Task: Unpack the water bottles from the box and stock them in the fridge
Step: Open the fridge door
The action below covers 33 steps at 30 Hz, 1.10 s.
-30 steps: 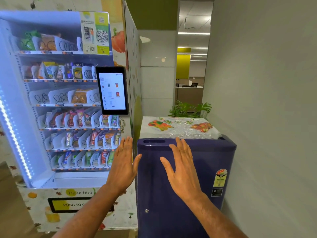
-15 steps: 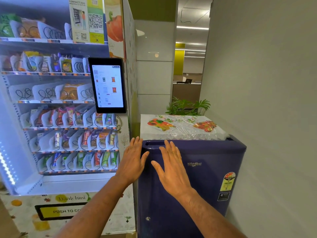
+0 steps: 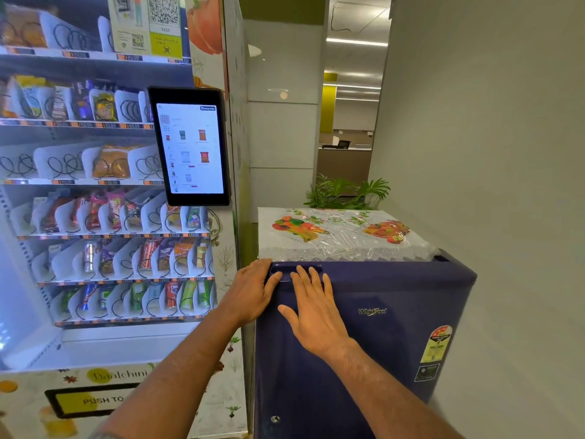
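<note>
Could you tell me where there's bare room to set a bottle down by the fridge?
The cover on the fridge is bare, bordered by the vending machine, the plant and the wall. The left hand and right hand crowd the door handle.

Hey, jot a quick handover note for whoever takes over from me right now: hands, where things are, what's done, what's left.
Left hand: on the top left corner of the fridge door; grip unclear.
Right hand: open, flat on the door, fingertips at the handle recess.
Things: door shut; no box or bottles in view.
Done: nothing visibly stocked.
Left: open the door, unpack, stock the bottles.
</note>
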Each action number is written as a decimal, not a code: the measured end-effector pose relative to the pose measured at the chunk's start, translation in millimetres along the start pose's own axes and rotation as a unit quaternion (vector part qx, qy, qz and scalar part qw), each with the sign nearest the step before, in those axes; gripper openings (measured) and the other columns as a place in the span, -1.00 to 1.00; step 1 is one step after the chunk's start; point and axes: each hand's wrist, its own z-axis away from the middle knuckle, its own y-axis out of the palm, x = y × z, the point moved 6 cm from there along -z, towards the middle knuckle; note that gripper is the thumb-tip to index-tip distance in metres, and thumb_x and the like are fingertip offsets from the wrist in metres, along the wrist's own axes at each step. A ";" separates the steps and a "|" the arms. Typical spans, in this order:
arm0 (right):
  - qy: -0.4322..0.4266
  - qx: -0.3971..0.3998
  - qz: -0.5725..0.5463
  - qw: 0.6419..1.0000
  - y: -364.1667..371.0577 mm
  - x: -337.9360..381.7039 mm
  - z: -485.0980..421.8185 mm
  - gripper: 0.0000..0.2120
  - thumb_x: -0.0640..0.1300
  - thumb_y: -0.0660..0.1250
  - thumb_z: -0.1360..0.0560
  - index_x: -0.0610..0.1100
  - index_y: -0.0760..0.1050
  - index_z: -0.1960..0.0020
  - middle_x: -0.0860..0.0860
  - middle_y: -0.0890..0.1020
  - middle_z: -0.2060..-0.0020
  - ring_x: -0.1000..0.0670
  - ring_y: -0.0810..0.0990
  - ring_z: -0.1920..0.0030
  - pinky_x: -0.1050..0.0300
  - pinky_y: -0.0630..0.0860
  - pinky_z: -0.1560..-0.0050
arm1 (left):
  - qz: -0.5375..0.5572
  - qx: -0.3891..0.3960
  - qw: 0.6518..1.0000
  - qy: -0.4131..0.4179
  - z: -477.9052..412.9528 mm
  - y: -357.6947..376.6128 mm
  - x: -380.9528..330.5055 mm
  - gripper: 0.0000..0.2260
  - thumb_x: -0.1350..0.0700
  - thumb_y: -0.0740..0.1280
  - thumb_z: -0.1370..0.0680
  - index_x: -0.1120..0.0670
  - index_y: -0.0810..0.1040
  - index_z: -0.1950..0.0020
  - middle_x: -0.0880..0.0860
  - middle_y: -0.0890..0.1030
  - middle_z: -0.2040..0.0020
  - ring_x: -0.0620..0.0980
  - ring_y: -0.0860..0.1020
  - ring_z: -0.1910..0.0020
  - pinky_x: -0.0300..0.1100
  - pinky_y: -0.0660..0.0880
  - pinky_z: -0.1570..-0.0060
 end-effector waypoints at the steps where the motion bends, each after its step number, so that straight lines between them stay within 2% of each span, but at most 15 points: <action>1: 0.000 -0.005 0.004 1.000 0.9 0.8 -2.4 -0.21 0.32 -0.23 -0.53 -0.12 -0.03 -0.61 -0.06 0.00 -0.60 -0.10 -0.11 -0.59 -0.13 -0.30 -0.54 | 0.003 -0.003 1.000 0.002 -2.5 -1.0 -1.4 -0.69 -0.10 0.11 -0.74 0.02 0.45 -0.37 -0.02 0.57 -0.21 -0.02 0.52 -0.21 -0.02 0.37 -0.36; 3: 0.004 -0.008 0.004 1.000 3.1 2.4 -8.5 -0.26 0.32 -0.10 -0.58 -0.10 0.00 -0.61 -0.04 0.07 -0.59 -0.10 -0.05 -0.59 -0.16 -0.29 -0.52 | 0.005 -0.008 1.000 -0.002 -6.9 -2.3 -1.6 -0.66 -0.06 0.12 -0.75 0.07 0.46 -0.43 0.04 0.58 -0.28 0.02 0.52 -0.27 -0.06 0.31 -0.38; 5: 0.012 -0.013 0.003 1.000 5.0 3.9 -13.3 -0.29 0.30 0.03 -0.59 -0.08 0.05 -0.59 -0.04 0.16 -0.56 -0.10 0.02 -0.58 -0.20 -0.26 -0.51 | -0.003 -0.009 1.000 -0.001 -10.5 -2.9 -3.5 -0.65 -0.05 0.12 -0.75 0.09 0.50 -0.41 0.06 0.60 -0.27 0.04 0.53 -0.27 -0.06 0.31 -0.37; 12: 0.042 -0.038 0.024 0.998 8.5 9.2 -23.9 -0.29 0.33 0.15 -0.52 -0.05 0.21 -0.53 -0.10 0.37 -0.40 -0.17 0.26 -0.46 -0.27 -0.21 -0.46 | -0.044 -0.012 0.999 0.011 -21.2 -3.4 -3.4 -0.66 -0.03 0.08 -0.76 0.07 0.58 -0.29 0.05 0.65 -0.15 0.04 0.58 -0.14 0.01 0.39 -0.33; 16: 0.055 -0.044 0.004 0.997 4.5 12.3 -26.6 -0.35 0.30 0.18 -0.53 -0.02 0.23 -0.49 -0.08 0.36 -0.37 -0.13 0.25 -0.45 -0.25 -0.23 -0.49 | -0.077 -0.004 0.997 0.005 -25.2 -1.9 -4.1 -0.63 -0.03 0.04 -0.77 0.07 0.59 -0.27 0.05 0.64 -0.14 0.03 0.58 -0.14 0.02 0.37 -0.35; 23: 0.063 -0.052 -0.030 0.996 -2.9 13.7 -26.4 -0.43 0.26 0.21 -0.54 -0.03 0.27 -0.43 -0.06 0.36 -0.33 -0.10 0.26 -0.43 -0.23 -0.22 -0.50 | -0.074 0.002 0.997 -0.006 -24.2 -3.4 -6.8 -0.64 0.00 0.03 -0.77 0.10 0.58 -0.28 0.07 0.64 -0.16 0.06 0.57 -0.14 0.02 0.37 -0.28; 33: 0.071 -0.047 -0.026 0.996 -1.5 15.1 -27.7 -0.45 0.21 0.23 -0.55 -0.04 0.28 -0.44 -0.06 0.36 -0.37 -0.09 0.25 -0.45 -0.25 -0.18 -0.52 | -0.070 0.033 0.997 -0.029 -24.3 -3.2 -7.2 -0.61 -0.02 -0.03 -0.77 0.09 0.55 -0.28 0.08 0.61 -0.22 0.03 0.54 -0.19 0.04 0.28 -0.32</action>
